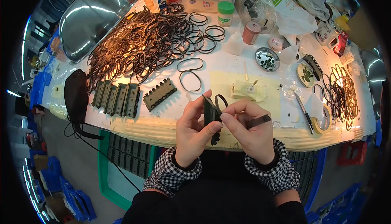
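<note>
Near the table's front edge, my left hand (194,128) grips a dark green, channel-shaped plastic part (210,112) with knobbed edges, tilted nearly upright. My right hand (250,128) pinches a dark rubber band (221,100) against the part's right side; part of the band loops up above the fingertips. A flat dark strip (259,121) sticks out to the right between my right fingers; whether it belongs to the band, I cannot tell. A similar notched part (159,94) lies left of my hands, beside a row of several green channel parts (117,99).
A large heap of dark rubber bands (142,45) covers the back left, under a shiny metal lamp shade (95,18). More bands (342,98) lie at right, near a pen-like tool (304,113) and a tape roll (321,120). A green-capped jar (225,14) stands behind.
</note>
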